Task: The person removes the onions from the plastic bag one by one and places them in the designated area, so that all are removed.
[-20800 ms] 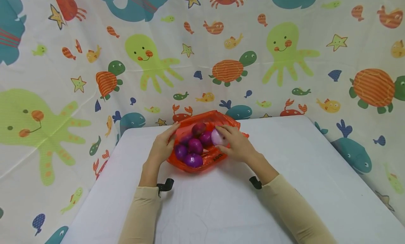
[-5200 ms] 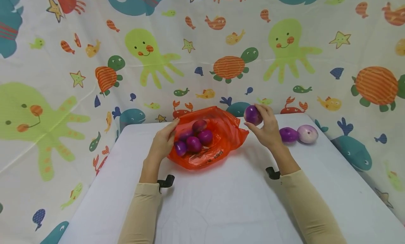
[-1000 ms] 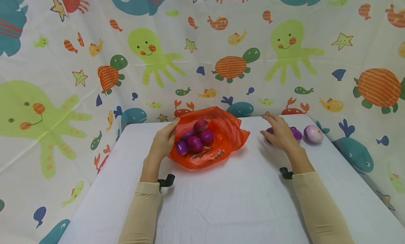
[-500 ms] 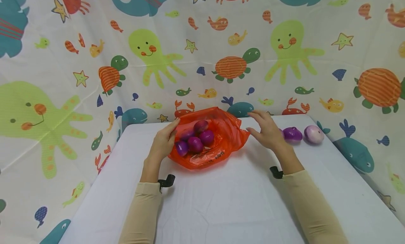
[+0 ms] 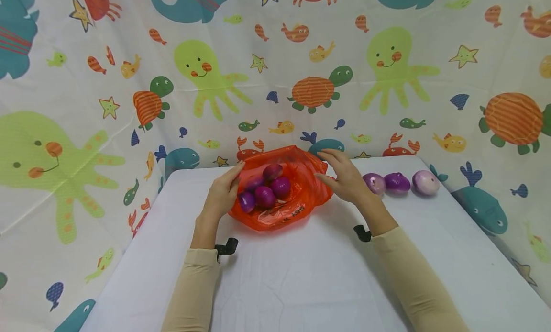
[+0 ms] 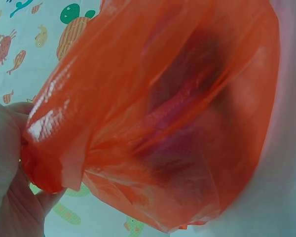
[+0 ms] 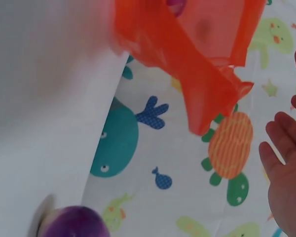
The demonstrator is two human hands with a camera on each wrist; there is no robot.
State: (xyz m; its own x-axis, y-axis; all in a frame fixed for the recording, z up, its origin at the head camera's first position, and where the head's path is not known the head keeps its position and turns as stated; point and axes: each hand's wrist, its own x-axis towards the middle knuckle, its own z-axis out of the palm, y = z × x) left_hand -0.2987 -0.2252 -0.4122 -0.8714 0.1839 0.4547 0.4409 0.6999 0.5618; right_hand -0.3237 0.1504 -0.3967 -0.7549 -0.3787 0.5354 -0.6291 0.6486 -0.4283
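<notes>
While left hand (image 5: 221,192) grips edge of red plastic bag (image 5: 297,212) on white table (image 5: 284,279), right hand (image 5: 344,178) hangs by bag's right side, fingers parted, holding nothing. Step in hand seems unloading; next move likely calls for reaching inside for one of purple onions (image 5: 265,196), bag held steady. Five show there, glossy, heaped toward left, one darker red. Farther off, to right, three loose onions (image 5: 397,183) lie in row, rightmost palest.

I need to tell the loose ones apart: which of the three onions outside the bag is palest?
The right-end onion, farthest from the red bag: it is mostly whitish, while the middle onion and left-end onion show much more purple.
</notes>
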